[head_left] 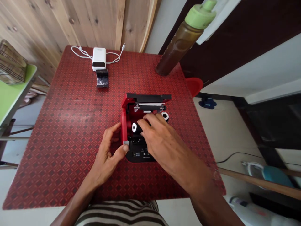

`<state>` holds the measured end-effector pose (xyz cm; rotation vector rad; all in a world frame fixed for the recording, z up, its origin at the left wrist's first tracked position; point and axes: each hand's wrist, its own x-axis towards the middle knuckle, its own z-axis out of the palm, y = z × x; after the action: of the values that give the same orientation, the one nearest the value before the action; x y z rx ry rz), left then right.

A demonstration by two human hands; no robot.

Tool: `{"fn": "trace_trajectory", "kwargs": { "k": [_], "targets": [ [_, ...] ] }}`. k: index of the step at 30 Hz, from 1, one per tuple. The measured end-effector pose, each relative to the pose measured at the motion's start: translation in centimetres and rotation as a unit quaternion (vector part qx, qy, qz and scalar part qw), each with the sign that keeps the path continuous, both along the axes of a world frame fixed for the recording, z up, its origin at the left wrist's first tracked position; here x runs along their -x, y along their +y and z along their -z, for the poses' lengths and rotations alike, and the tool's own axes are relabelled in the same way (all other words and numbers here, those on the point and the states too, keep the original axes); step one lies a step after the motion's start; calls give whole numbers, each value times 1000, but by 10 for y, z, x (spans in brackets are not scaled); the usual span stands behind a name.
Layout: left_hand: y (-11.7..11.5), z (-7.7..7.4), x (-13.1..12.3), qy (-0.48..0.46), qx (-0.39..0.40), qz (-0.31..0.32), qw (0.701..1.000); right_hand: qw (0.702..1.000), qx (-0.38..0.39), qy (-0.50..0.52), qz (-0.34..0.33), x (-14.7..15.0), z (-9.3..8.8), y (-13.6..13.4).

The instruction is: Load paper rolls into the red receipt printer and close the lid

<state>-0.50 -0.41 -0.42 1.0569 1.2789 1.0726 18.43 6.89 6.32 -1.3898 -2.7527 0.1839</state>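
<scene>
A small red and black printer sits on the red patterned table with its lid swung open. Inside lies a black roll with white end caps. My right hand reaches into the open compartment, fingers curled over the roll. My left hand rests at the printer's left front corner, thumb pressed on a grey tab there, fingers spread apart.
A white power bank with a white cable and a small black block lie at the table's far side. A brown bottle with a green cap stands at the far right corner. A green side table is at left.
</scene>
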Motion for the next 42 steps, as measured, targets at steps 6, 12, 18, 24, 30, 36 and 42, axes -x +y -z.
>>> {"fn": "trace_trajectory", "kwargs": {
  "k": [6,12,18,24,30,36,42],
  "targets": [
    [-1,1,1,4,2,5,1000,996,59,-72,6,18,-5,22],
    [-2,4,3,12,14,11,1000,989,118,-84,13,19,4,37],
    [-3,6,2,12,14,12,1000,994,95,-54,2,11,15,37],
    [-2,5,2,16,13,13,1000,990,78,115,-21,-13,3,31],
    [-2,4,3,22,0,12,1000,982,60,146,-108,-41,-3,27],
    [-2,3,3,18,-4,11,1000,973,141,85,-163,-29,-4,40],
    [-2,3,3,8,-1,11,1000,951,239,99,-171,-28,-9,48]
  ]
}}
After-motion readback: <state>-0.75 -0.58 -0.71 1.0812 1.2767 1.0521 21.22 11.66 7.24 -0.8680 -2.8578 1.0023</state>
